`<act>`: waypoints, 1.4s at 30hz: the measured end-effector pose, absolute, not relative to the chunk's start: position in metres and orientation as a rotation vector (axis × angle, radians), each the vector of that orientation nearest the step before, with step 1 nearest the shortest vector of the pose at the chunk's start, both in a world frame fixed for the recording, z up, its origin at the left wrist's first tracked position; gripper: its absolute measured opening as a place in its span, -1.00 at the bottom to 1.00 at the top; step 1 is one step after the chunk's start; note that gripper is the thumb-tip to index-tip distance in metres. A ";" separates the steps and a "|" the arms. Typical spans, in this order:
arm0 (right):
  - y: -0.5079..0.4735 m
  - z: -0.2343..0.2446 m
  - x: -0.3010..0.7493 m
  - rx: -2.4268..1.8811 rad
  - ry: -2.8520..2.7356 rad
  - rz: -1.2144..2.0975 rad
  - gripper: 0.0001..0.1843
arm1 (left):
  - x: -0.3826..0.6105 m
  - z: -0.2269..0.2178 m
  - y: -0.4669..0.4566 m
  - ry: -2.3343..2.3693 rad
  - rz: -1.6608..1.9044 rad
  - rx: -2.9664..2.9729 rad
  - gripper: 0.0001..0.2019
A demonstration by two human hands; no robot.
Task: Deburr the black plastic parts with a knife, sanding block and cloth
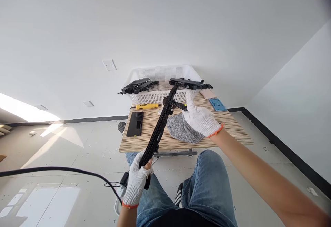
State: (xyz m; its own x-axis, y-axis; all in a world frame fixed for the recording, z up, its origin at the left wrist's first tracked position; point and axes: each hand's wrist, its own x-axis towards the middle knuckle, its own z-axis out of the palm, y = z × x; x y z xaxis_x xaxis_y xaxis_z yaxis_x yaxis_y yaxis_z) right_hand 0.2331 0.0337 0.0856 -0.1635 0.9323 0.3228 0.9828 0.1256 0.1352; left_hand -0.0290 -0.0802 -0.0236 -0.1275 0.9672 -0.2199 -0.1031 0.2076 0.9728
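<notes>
A long black plastic part (159, 130), with a short arm branching off its side, slants up from my lap over the table. My left hand (137, 178), in a white knit glove with an orange cuff, is closed round its lower end. My right hand (200, 116), gloved the same way, is at the tip of the side arm, fingers curled there and one digit pointing up. Below this hand a grey cloth (181, 129) lies crumpled on the table. The part's upper end overlaps the front of a white plastic basket (147, 99).
Similar black parts lie at the basket's left (139, 85) and right (191, 83). On the wood-striped table (227, 134) are a yellow tool (147, 106), a black phone (134, 123) and a blue packet (217, 104). A black cable (64, 168) crosses at lower left.
</notes>
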 end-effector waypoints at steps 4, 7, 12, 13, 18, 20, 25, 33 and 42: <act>0.034 0.087 0.233 -1.968 -2.175 -0.429 -0.19 | -0.027 -0.024 -0.084 1.306 1.183 0.928 -0.53; 0.033 0.084 0.233 -1.920 -2.129 -0.458 -0.21 | -0.021 -0.019 -0.087 1.249 1.090 0.939 -0.55; 0.029 0.089 0.231 -1.922 -2.071 -0.475 -0.06 | -0.006 -0.016 -0.092 1.120 0.956 0.891 -0.55; 0.028 0.092 0.230 -1.933 -2.060 -0.467 -0.01 | -0.004 -0.017 -0.093 1.113 0.948 0.873 -0.54; 0.026 0.103 0.228 -1.917 -2.000 -0.478 0.00 | -0.004 -0.021 -0.089 1.087 0.967 0.886 -0.53; 0.025 0.104 0.228 -1.890 -1.987 -0.502 -0.04 | -0.007 -0.020 -0.087 1.066 0.984 0.896 -0.52; 0.017 0.106 0.230 -1.856 -1.894 -0.510 -0.09 | -0.006 -0.013 -0.088 1.041 1.004 0.830 -0.50; -0.007 0.106 0.227 -1.750 -1.979 -0.542 -0.09 | 0.002 -0.003 -0.093 1.090 0.978 0.880 -0.54; -0.002 0.100 0.222 -1.965 -2.108 -0.421 -0.08 | 0.003 0.006 -0.093 1.163 0.969 0.952 -0.58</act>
